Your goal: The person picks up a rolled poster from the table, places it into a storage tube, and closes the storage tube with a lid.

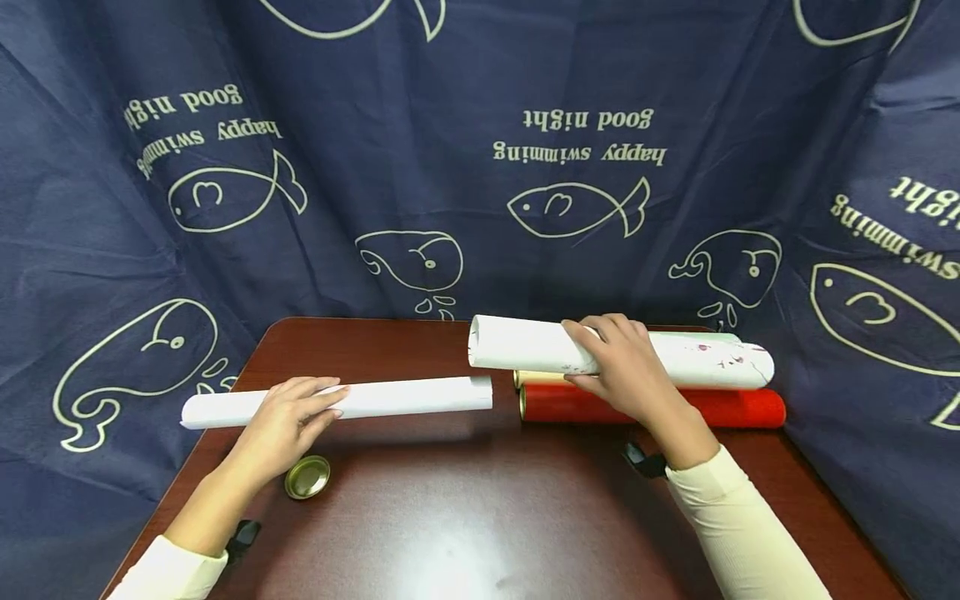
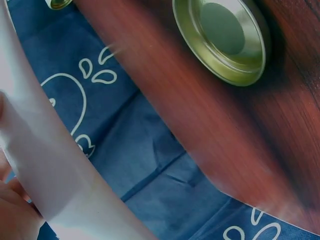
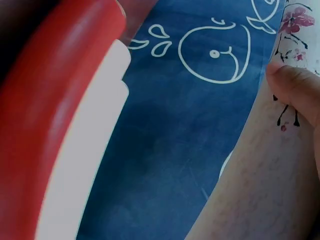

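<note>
My left hand (image 1: pixel 283 427) grips a plain white paper roll (image 1: pixel 416 398) near its middle, held level over the left of the table. In the left wrist view that roll (image 2: pixel 65 165) runs along the lower left, with fingers at its edge. A wider white paper roll (image 1: pixel 517 345) with pink blossoms and dark twigs is in my right hand (image 1: pixel 622 367). The right wrist view shows the thumb (image 3: pixel 295 87) laid along its painted surface. Its left end is an open, hollow mouth. Behind and below it lies a red tube (image 1: pixel 738 410), partly covered in the head view.
A round gold-coloured lid (image 1: pixel 307 477) rests on the dark red table (image 1: pixel 450 492) below my left hand. Beside the red tube lie a cream roll (image 1: pixel 540 379) and a pale green roll (image 1: pixel 705 337), mostly hidden. A navy curtain (image 1: pixel 420 183) with white fish drawings surrounds the table's far side.
</note>
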Available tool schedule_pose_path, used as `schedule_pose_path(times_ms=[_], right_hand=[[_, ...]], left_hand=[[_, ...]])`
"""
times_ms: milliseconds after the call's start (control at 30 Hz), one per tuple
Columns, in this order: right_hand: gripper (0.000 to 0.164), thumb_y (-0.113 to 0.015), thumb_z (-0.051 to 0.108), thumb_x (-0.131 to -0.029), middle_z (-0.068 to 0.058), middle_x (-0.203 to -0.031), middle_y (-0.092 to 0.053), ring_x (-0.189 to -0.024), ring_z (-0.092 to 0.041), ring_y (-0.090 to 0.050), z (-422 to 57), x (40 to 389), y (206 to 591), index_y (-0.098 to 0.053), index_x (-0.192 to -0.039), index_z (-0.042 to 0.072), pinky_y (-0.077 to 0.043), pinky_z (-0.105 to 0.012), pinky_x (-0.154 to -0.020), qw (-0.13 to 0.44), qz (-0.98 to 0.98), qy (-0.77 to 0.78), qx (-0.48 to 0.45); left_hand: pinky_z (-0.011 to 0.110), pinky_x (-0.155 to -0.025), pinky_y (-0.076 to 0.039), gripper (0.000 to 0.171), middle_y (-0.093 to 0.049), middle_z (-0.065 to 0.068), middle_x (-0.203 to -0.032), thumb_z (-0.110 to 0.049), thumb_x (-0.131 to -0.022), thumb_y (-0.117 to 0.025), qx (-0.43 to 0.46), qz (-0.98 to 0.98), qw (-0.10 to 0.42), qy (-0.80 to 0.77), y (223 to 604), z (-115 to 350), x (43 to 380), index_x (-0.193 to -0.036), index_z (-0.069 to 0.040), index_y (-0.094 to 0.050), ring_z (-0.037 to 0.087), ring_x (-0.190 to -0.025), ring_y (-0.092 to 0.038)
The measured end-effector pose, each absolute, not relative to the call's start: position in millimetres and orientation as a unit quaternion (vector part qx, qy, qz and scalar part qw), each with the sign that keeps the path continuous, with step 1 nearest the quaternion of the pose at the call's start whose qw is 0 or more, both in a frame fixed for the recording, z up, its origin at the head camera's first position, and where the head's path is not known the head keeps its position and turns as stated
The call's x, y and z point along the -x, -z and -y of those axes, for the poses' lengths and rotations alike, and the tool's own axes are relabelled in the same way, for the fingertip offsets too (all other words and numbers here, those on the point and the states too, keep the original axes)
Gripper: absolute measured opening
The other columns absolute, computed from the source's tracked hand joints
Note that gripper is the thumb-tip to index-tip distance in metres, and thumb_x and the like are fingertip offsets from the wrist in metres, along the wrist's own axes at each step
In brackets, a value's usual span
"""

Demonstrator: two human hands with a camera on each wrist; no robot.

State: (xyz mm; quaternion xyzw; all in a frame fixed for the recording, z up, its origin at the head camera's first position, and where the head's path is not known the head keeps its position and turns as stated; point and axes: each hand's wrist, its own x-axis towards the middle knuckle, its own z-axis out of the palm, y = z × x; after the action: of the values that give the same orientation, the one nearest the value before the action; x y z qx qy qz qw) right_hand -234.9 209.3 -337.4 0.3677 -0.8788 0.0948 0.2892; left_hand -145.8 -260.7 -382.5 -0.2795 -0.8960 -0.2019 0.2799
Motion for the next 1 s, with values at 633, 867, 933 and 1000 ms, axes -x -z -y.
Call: schedule_pose_path(times_ms=[633,867,933,1000], right_hand=[[0.081,-0.093,0.018,-0.06,-0.016,-0.117,-0.058,-0.104,-0.04,-0.057,-260,167,392,-0.056,-0.132,0.012,-0.043,-0.057,-0.088,0.294,0.889,-0.112,-0.334],[0.082,-0.094,0.019,-0.06,-0.018,-0.118,-0.058,-0.105,-0.041,-0.057,-253,163,405,-0.056,-0.133,0.014,-0.043,-0.058,-0.09,0.282,0.891,-0.109,-0.339],[0.082,-0.094,0.019,-0.06,-0.018,-0.118,-0.059,-0.106,-0.04,-0.057,-251,163,408,-0.056,-0.134,0.014,-0.043,-0.058,-0.09,0.28,0.89,-0.111,-0.342],[0.083,-0.094,0.019,-0.061,-0.017,-0.118,-0.059,-0.106,-0.04,-0.056,-249,162,410,-0.056,-0.134,0.014,-0.042,-0.057,-0.091,0.277,0.89,-0.112,-0.345]], left_hand=[[0.056,-0.086,-0.043,0.041,-0.067,0.012,-0.121,-0.008,-0.078,-0.078,0.313,0.885,0.286,0.193,370,260,123,-0.119,-0.009,-0.072,0.034,-0.107,-0.06],[0.056,-0.086,-0.044,0.035,-0.066,0.01,-0.123,-0.016,-0.087,-0.074,0.324,0.884,0.278,0.188,370,253,119,-0.121,-0.01,-0.071,0.033,-0.108,-0.06],[0.056,-0.086,-0.044,0.031,-0.066,0.011,-0.122,-0.024,-0.092,-0.07,0.329,0.883,0.279,0.187,371,251,118,-0.12,-0.009,-0.071,0.033,-0.108,-0.061],[0.056,-0.086,-0.044,0.034,-0.066,0.01,-0.121,-0.033,-0.098,-0.062,0.332,0.881,0.281,0.186,371,249,118,-0.12,-0.009,-0.071,0.034,-0.107,-0.061]])
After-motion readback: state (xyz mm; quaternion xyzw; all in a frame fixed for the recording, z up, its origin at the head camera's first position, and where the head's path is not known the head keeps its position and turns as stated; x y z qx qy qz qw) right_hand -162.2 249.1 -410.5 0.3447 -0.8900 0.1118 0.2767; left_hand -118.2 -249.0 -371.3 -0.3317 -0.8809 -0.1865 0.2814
